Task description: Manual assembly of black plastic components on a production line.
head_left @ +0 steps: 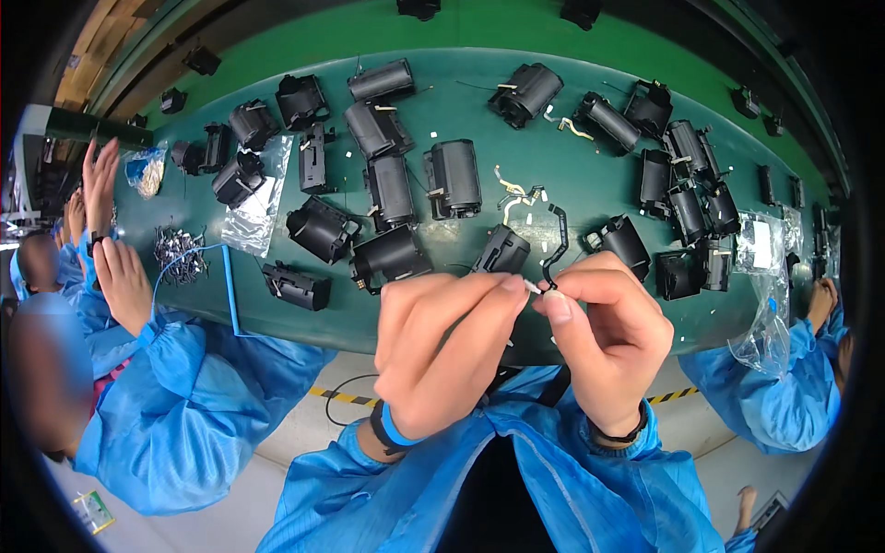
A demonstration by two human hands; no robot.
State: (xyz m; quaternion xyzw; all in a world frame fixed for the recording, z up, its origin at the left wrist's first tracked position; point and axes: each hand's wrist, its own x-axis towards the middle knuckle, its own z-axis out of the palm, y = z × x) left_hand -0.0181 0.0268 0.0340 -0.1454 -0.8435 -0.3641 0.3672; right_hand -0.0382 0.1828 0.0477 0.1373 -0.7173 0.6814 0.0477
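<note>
My left hand [452,346] is closed in a pinch on a small white piece [532,287], perhaps a bit of film or paper. Close beside it, my right hand [613,336] pinches the lower end of a thin, bent black flat cable [561,241], whose other end sticks up away from me. The fingertips of both hands nearly meet over the table's near edge. Just beyond them lies a black plastic housing [502,251], partly hidden by my left hand. Several pale flat cables [516,194] lie loose behind it.
Many black housings, such as one ribbed one [454,179], are spread over the green table [544,138]. At the left are a pile of small parts [181,256] and a clear bag [256,217]. Co-workers in blue sleeves [198,369] sit on both sides; more bags [767,323] lie right.
</note>
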